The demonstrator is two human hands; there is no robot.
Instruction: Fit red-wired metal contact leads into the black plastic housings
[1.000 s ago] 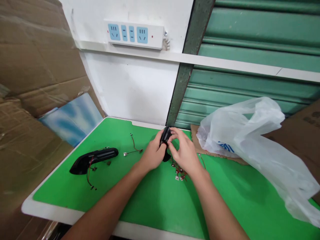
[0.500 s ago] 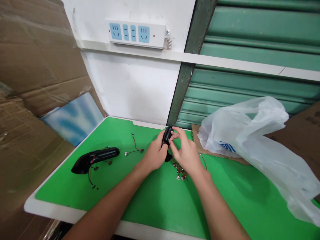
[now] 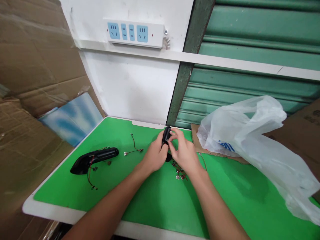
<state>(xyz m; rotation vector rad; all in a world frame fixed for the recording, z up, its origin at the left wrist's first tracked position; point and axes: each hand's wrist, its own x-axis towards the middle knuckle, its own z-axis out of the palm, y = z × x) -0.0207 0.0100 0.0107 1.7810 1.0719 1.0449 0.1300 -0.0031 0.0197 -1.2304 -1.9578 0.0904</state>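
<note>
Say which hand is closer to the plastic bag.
Right. The right hand is to the left of the plastic bag, not touching it; the left hand is farther left, holding a black part.

A hand could pass over the green mat [image 3: 160,203] between the forearms [image 3: 120,196], but wired parts [image 3: 177,177] crowd the right hand [image 3: 183,151], a black housing [image 3: 100,156] obstructs the left and a plastic bag [image 3: 252,143] the right

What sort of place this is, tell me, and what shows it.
Probably a workshop or assembly bench: small wired parts lie on a green-topped table, a socket strip is mounted above, and a green ribbed shutter stands behind.
</note>
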